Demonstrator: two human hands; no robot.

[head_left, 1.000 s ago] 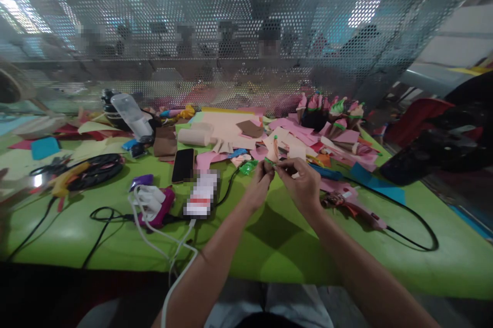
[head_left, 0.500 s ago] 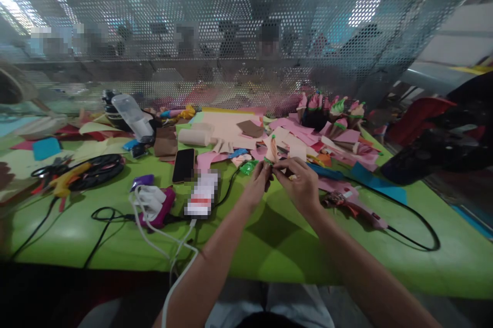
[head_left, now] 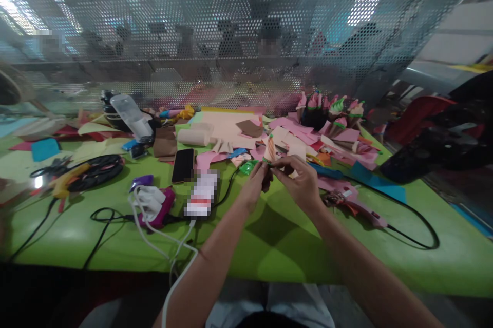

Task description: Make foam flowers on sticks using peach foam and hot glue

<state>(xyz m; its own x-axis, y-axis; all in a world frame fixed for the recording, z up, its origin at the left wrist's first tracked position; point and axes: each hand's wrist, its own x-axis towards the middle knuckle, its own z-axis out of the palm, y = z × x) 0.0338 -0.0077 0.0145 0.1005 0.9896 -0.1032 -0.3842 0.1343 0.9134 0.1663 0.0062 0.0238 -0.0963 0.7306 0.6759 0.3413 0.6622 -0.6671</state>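
Note:
A small paper ice cream cone [head_left: 270, 149] stands upright between my hands above the table's middle, with a peach swirl on top, a green tip and a green edge lower down. Its lower part is wrapped in the closed fingers of my left hand [head_left: 258, 184] and mostly hidden. The thumb and forefinger of my right hand [head_left: 300, 180] pinch at the green edge, from the right side. Crumpled green material [head_left: 247, 166] lies just left of my fingers. Several similar cones [head_left: 339, 106] stand together at the back right.
A pink glue gun [head_left: 360, 205] with a black cord lies at right. A phone [head_left: 183, 166], another phone [head_left: 202, 194] on a white cable, a power strip [head_left: 164, 207] and a yellow glue gun [head_left: 69, 180] lie left. Paper scraps [head_left: 292, 135] and a perforated metal screen [head_left: 239, 76] stand beyond.
The cone has turned slightly in my fingers, so more orange stripes show on its swirl. Both hands stay in almost the same place.

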